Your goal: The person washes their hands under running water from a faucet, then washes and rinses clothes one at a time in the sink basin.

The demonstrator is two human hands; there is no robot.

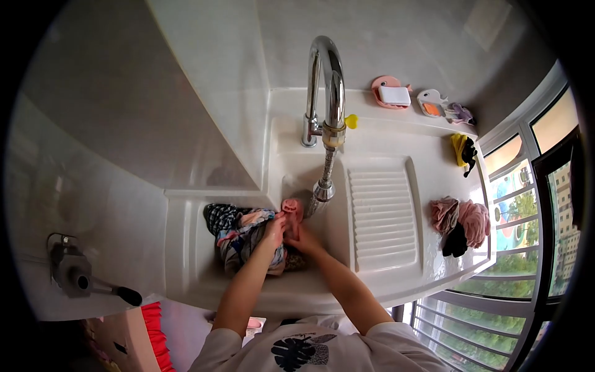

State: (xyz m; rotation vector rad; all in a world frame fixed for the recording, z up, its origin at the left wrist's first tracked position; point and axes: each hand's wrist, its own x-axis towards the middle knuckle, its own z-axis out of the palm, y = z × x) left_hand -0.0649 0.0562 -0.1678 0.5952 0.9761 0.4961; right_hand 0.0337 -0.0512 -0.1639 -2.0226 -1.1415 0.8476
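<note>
Inside the sink basin, my left hand (275,230) and my right hand (304,240) are close together with a wet-looking pink cloth (292,211) between them. The fingers of both are closed around it. A heap of patterned clothes (238,230), black-and-white, grey and pink, lies in the basin beside and under my left hand. Just above my right hand hangs the nozzle of the chrome faucet (334,80), close to the pink cloth. Whether water is running I cannot make out.
Right of the basin is a ribbed washboard (384,214). Bunched pink clothes (473,223) and a black cloth (455,240) lie on the right counter, a yellow-and-black bundle (463,152) behind. A pink soap dish (385,84) with white soap stands on the back ledge.
</note>
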